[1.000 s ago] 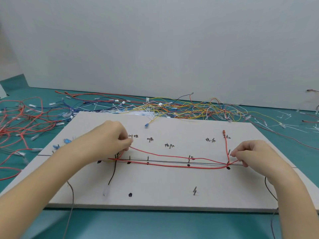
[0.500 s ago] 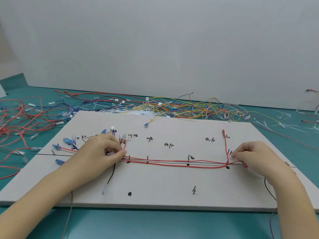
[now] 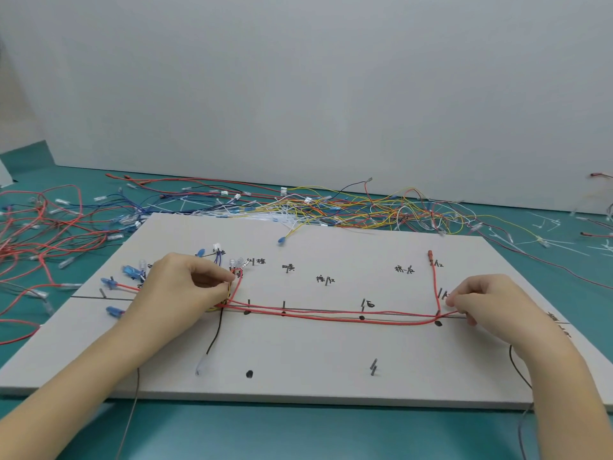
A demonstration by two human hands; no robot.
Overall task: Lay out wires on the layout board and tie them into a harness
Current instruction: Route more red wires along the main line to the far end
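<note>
A pale grey layout board (image 3: 298,356) with pins and black marks lies on the teal table. Red wires (image 3: 331,316) run along its drawn line from left to right. One red branch (image 3: 435,283) climbs to a red terminal near the right. My left hand (image 3: 185,290) pinches the red wire's left end beside a cluster of blue and clear terminals (image 3: 132,272). My right hand (image 3: 487,302) pinches the red wire's right end just past a pin. A black wire (image 3: 214,340) drops from the left junction toward the board's front.
Loose red, blue, yellow and white wires (image 3: 331,209) are heaped behind the board and to its left (image 3: 36,234). White cable ties (image 3: 547,242) lie at the back right. A grey wall stands behind. Thin dark wires hang off the board's front edge.
My left hand moved down and left, then back up to the terminal cluster, pulling the slack red wire flat against the drawn line. My right hand stayed in place.
</note>
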